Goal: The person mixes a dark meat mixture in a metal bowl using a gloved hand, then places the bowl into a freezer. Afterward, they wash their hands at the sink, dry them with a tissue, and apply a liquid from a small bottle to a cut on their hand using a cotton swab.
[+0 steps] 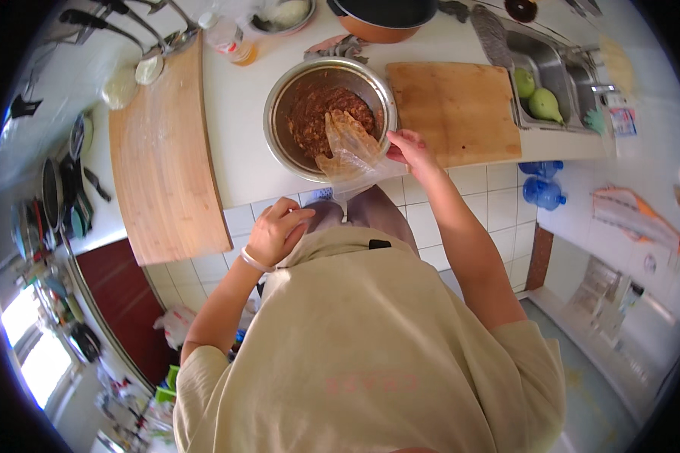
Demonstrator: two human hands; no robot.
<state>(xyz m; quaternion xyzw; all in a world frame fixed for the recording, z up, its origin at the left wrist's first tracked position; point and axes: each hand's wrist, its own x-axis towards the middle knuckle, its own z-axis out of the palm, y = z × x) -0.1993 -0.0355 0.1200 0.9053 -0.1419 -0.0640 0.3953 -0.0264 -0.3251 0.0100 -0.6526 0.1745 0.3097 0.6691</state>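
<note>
A stainless steel bowl (273, 122) holds a reddish-brown minced mixture (323, 107), probably seasoned ground meat. A clear disposable plastic glove (354, 144), smeared with sauce, lies over the mixture and drapes across the near right rim. My right hand (412, 152) grips the bowl's right rim with thumb and fingers; the glove's loose film reaches close beneath it. My left hand (280, 229), with a pale bangle at the wrist, hangs in front of my waist left of the bowl. Its fingers are loosely bent, and nothing shows in them.
Wooden boards lie left (164, 153) and right (453, 113) of the bowl. Behind it are a cloth (337, 48), a plastic bottle (229, 39) and an orange-sided pan (382, 25). The sink (535, 56) at right holds green gourds (544, 105); blue water jugs (544, 192) are below.
</note>
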